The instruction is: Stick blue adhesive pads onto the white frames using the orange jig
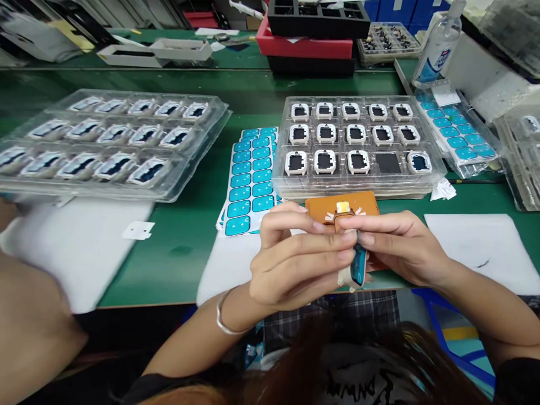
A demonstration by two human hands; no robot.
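Note:
My left hand (295,261) and my right hand (399,247) meet over the near table edge, both pinching a small white square frame (358,269) with a blue film on its face, held edge-on. Just beyond my fingers sits an orange jig (323,205) with a small white-and-yellow part in its middle. Behind it stands a clear tray (430,169) of white square frames, one pocket showing only a dark square. A sheet of blue stickers (248,185) lies to the left of that tray.
A second clear tray (202,169) of film-covered parts lies at the left. White paper sheets (80,247) cover parts of the green table (181,247). More blue stickers (458,135), a bottle (436,45) and stacked black and red trays (307,48) stand behind. Another person's arm (29,326) is at the left.

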